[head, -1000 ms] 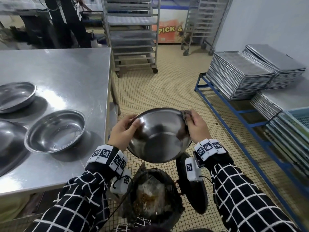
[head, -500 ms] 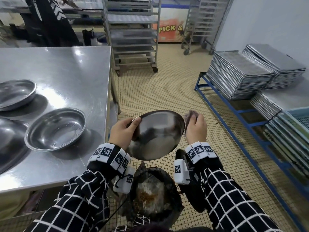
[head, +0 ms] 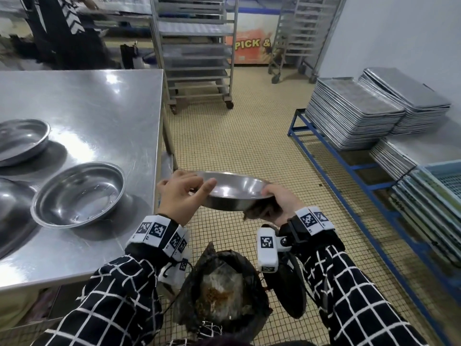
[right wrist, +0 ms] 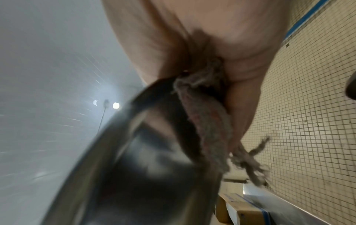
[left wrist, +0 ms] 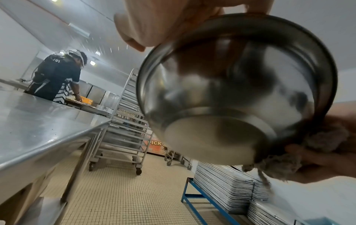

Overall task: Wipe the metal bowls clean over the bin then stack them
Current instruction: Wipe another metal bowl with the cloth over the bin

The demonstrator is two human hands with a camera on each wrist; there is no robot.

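A metal bowl (head: 234,188) hangs roughly level, opening up, above the black-bagged bin (head: 249,267), which holds food waste. My left hand (head: 197,181) grips its left rim with the thumb over the edge. On the other side, my right hand (head: 272,201) holds a grey-brown rag (head: 259,211) against the right rim and underside. In the left wrist view the bowl's underside (left wrist: 231,106) fills the frame, with the rag (left wrist: 308,152) at its lower right. The right wrist view is blurred, showing the rag (right wrist: 204,115) pinched against the bowl (right wrist: 134,167).
On the steel table (head: 87,108) to the left sit three more metal bowls (head: 77,196) (head: 20,141) (head: 10,213). The bin's black lid (head: 291,288) stands open to the right. Tray stacks (head: 349,116) rest on a blue rack (head: 336,166). A wheeled trolley (head: 197,58) and a person (head: 62,33) are behind.
The bowl has swung from tilted with its opening toward me to nearly level. My right hand moved with the rag from the top right rim down to the rim's underside.
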